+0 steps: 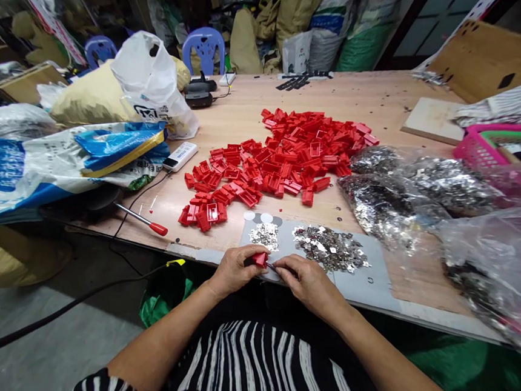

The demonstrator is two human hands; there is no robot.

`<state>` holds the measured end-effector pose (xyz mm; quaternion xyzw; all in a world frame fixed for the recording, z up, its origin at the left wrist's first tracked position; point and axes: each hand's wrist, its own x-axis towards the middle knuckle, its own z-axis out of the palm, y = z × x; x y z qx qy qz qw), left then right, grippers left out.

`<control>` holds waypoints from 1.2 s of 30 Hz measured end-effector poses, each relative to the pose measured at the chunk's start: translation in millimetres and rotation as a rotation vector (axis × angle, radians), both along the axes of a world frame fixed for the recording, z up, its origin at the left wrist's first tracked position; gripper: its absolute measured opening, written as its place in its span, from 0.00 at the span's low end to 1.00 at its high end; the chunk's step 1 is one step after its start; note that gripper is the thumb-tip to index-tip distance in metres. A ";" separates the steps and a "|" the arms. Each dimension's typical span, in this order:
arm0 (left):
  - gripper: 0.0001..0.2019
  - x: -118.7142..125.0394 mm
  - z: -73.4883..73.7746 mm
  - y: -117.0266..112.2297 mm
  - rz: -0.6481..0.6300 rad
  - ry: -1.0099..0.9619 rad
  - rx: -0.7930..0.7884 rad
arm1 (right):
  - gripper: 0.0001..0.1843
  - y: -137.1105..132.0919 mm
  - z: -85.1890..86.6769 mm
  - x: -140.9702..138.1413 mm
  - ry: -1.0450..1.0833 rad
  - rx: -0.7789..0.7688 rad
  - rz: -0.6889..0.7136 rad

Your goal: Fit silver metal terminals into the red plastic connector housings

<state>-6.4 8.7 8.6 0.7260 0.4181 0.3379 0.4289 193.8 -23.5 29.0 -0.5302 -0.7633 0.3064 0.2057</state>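
Observation:
Near the table's front edge, my left hand [236, 270] grips a small red plastic housing [260, 259] between thumb and fingers. My right hand [305, 280] pinches a thin, dark metal piece [272, 267] whose tip meets the housing's right end; whether it is a tool or a part I cannot make out. Just beyond the hands, a small pile of shiny metal pieces [264, 236] lies on a grey sheet [364, 287]. To its right spreads a larger pile of metal parts [331, 249]. Behind them is a big heap of red plastic housings [284, 151].
Clear plastic bags of metal parts [451, 185] crowd the right side, beside a pink basket [479, 146]. A lever with a red grip [157, 229] juts out at the left edge. Sacks [48, 165] and a white power strip [180, 156] lie on the left.

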 end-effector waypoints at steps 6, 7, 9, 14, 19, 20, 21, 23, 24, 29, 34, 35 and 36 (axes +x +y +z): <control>0.16 -0.2 1.4 -0.6 0.002 0.029 -0.026 | 0.09 -1.6 3.5 -3.3 -0.038 -0.015 -0.046; 0.16 -0.1 1.6 -0.8 0.000 0.030 -0.028 | 0.09 -1.9 4.3 -4.6 -0.044 -0.021 -0.053; 0.16 0.2 1.6 -1.2 0.001 0.025 -0.022 | 0.09 -2.6 5.6 -8.5 -0.057 -0.028 -0.066; 0.14 1.2 0.6 -2.0 0.004 0.024 -0.010 | 0.09 -4.3 5.1 -18.3 -0.089 -0.006 -0.120; 0.15 -1.9 1.3 -0.5 -0.010 0.034 -0.014 | 0.08 -0.7 6.3 -11.1 0.026 -0.079 -0.076; 0.15 -2.9 1.4 0.1 -0.021 0.035 -0.018 | 0.08 0.2 7.1 -9.0 0.056 -0.101 -0.064; 0.15 -3.9 1.4 0.7 -0.037 0.034 -0.022 | 0.08 0.8 8.0 -7.3 0.077 -0.112 -0.056; 0.15 -5.6 1.1 2.1 -0.072 0.026 -0.026 | 0.07 1.4 9.5 -5.8 0.084 -0.104 -0.040; 0.16 -6.2 0.6 2.7 -0.087 0.021 -0.022 | 0.07 1.4 10.1 -5.9 0.072 -0.092 -0.033; 0.17 -6.7 -2.8 3.6 -0.112 0.005 0.020 | 0.08 2.8 12.4 -10.8 0.003 -0.062 -0.009; 0.18 -3.6 -4.8 1.6 -0.079 0.018 0.038 | 0.07 5.0 13.3 -16.4 -0.053 -0.034 0.001; 0.18 -2.8 -4.7 1.1 -0.072 0.020 0.041 | 0.07 4.2 12.7 -17.8 -0.075 -0.024 0.005; 0.18 -2.1 -4.5 0.7 -0.064 0.019 0.042 | 0.07 2.8 11.6 -19.2 -0.099 -0.012 0.008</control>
